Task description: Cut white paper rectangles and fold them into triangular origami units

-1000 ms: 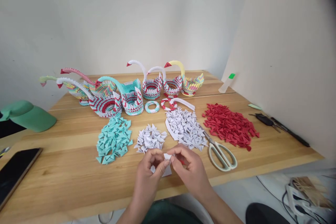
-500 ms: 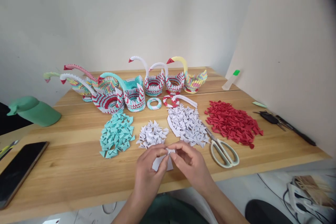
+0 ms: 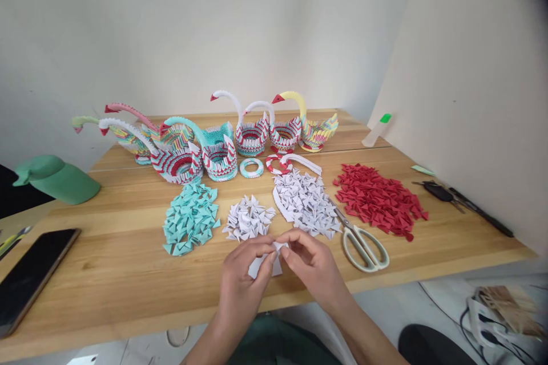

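Observation:
Near the table's front edge, my left hand (image 3: pixel 249 271) and my right hand (image 3: pixel 311 265) pinch a small white paper piece (image 3: pixel 280 246) between them, thumbs and forefingers closed on it from both sides. Its folds are partly covered by the fingertips. Beneath the hands lies flat white paper (image 3: pixel 273 267) on the tabletop. Just beyond are a small heap of folded white pieces (image 3: pixel 249 218) and a larger white heap (image 3: pixel 306 202). White-handled scissors (image 3: pixel 366 248) lie right of my right hand, their blades reaching the larger heap.
Turquoise pieces (image 3: pixel 190 218) lie at the left, red pieces (image 3: pixel 379 199) at the right. Several paper swans (image 3: pixel 219 157) stand behind, with a turquoise-and-white ring (image 3: pixel 251 168) before them. A phone (image 3: pixel 34 276) and a green bottle (image 3: pixel 60 179) are far left; keys (image 3: pixel 439 190) lie far right.
Both hands keep their pinch on the small white piece, with only a slight shift of the fingers. The whole view has moved very slightly.

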Tool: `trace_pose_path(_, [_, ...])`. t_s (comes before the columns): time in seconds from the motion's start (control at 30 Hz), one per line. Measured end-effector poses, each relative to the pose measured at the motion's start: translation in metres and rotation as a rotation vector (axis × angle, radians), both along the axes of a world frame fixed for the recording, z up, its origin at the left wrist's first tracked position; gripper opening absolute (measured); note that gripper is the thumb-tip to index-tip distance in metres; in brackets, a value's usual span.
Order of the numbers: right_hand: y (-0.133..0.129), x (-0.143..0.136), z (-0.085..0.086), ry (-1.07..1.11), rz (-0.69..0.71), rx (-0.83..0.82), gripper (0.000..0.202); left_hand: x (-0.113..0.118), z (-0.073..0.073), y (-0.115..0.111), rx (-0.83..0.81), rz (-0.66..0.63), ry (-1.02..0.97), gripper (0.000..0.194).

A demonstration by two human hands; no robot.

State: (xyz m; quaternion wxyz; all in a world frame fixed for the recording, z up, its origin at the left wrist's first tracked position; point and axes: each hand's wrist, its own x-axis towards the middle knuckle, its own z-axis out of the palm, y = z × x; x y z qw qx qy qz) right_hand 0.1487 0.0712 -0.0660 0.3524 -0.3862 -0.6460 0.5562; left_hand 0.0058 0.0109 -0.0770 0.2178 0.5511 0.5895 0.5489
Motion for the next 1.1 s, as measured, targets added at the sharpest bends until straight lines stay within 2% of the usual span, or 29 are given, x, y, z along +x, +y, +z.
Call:
trace_pose_path(0.57, [-0.0007, 0.0017, 0.0038, -0.024, 0.018, 0.032, 0.013, 0.0032, 0.0041, -0.001, -0.046, -0.006, -0.107, 0.014])
trace_pose_path(1.1, [0.0001, 0.0025, 0.0043, -0.058, 0.035, 0.073, 0.013, 0.0047, 0.0014, 0.0006, 0.075, 0.025, 0.078, 0.016])
